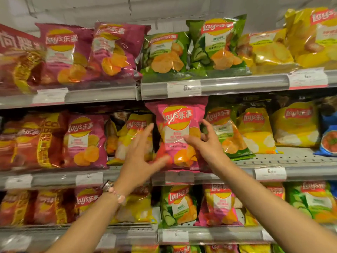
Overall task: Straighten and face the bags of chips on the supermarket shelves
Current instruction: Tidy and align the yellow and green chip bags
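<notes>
Middle shelf (300, 159), upright pink Lay's bag (179, 136), glossy, crinkled, front-facing

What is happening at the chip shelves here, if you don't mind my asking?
A person is facing up bags of chips on supermarket shelves. Both hands are on a pink bag standing at the front edge of the middle shelf: the left hand lies against its left side with the thumb across the lower front, and the right hand touches its right side with spread fingers. The bag stands upright, logo forward, between a yellow bag and a green bag.
</notes>
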Motion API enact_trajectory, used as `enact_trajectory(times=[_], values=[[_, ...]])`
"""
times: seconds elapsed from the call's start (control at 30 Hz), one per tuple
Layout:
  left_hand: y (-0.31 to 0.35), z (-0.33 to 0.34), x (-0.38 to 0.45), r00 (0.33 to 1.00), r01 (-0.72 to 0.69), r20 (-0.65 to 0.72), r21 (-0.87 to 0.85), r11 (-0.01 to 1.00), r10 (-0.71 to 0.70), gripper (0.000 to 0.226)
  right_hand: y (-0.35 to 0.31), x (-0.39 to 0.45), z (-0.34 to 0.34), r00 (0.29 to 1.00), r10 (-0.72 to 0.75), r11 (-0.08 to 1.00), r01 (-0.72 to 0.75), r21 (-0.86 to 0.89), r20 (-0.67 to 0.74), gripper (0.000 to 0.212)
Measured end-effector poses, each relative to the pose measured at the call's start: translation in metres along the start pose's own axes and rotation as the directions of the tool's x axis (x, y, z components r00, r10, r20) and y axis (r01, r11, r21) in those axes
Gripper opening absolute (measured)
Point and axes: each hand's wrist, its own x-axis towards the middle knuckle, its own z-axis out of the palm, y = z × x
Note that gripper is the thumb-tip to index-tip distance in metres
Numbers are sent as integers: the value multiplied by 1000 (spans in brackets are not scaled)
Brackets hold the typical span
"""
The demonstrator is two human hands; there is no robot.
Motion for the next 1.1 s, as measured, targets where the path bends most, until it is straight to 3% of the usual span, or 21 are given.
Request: enact_trajectory(times=[0.07, 0.13, 0.23, 0.33, 0.47, 0.67, 0.9, 1.1], values=[[-23, -13, 7, 984, 88, -166, 97, 991, -71, 81, 3, -2, -3, 999, -30, 999, 28, -38, -45, 79], [-44, -24, 17, 952, 242, -242, 211, 947, -189, 86, 5, -5, -3, 995, -57, 995, 50, -81, -77, 77], [-70, -30, 26, 921, 390, -129, 251, 886, -369, 102, 6, -5, 0, 994, -55, 997, 50, -64, -91, 76], [-87, -29, 31, 884, 463, 5, 118, 878, -467, 112, 7, -5, 3, 994, -58, 997, 52, -61, -96, 72], [-101, -27, 37, 837, 546, 29, 21, 838, -546, 109, 9, -5, 5, 995, -58, 997, 53, -60, -79, 74], [-108, -26, 41, 843, 538, 3, -22, 843, -538, 89, 8, -1, 2, 991, -79, 996, 73, -53, -110, 71], [-96, -48, 34, 871, 476, -96, -86, 875, -483, 93, 4, 6, -4, 983, -106, 990, 90, -109, -149, 63], [-78, -93, 12, 868, 485, -67, -106, 868, -493, 84, 2, 16, 15, 986, -100, 966, 65, -249, -132, 81]])
